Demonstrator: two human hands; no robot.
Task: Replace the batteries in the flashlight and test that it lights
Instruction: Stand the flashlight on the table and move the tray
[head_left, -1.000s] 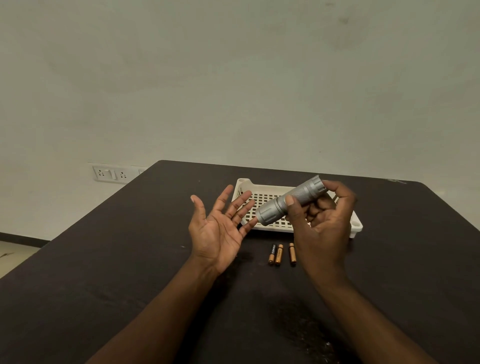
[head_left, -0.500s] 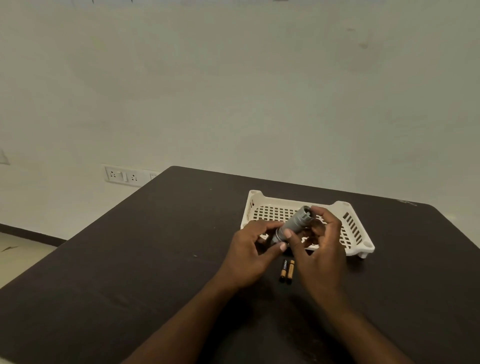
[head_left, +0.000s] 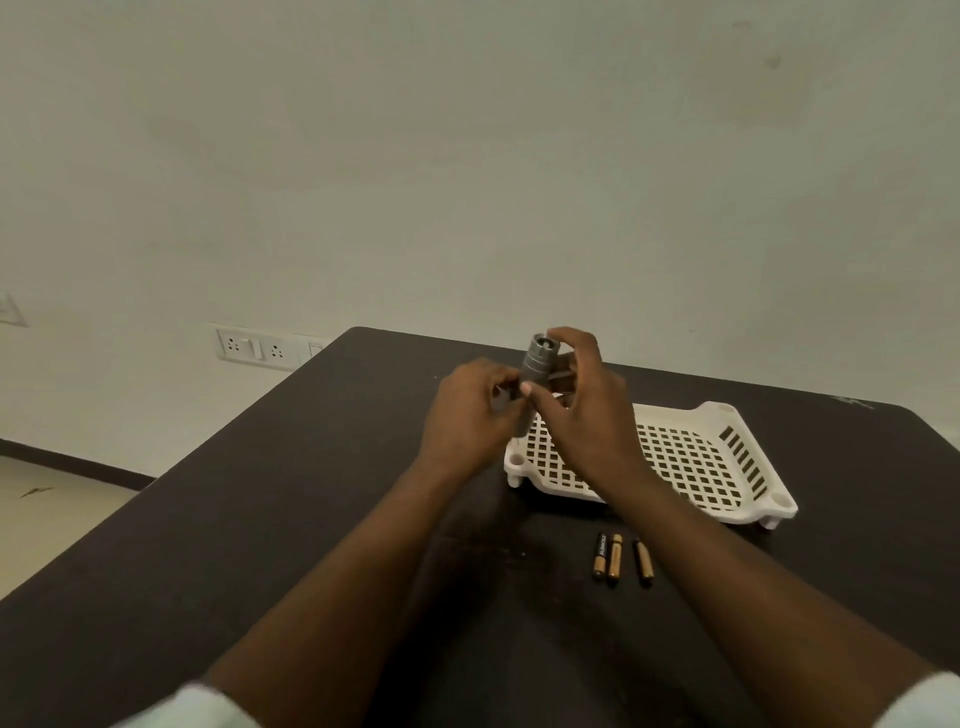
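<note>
Flashlight (head_left: 540, 364) now upright, both-handed.

leftmost battery (head_left: 601, 555) on the table has vertical print along its black part, looks like "duracell" but too small to be sure. no other text readable.

There is just one camera, worn on the person's head. It looks forward and down over both arms at the dark table (head_left: 260, 519), with the pale wall (head_left: 467, 156) far behind.

both hands raised together, left hand (head_left: 470, 415) and right hand (head_left: 582, 410) curled closed, forearms converging.
</note>
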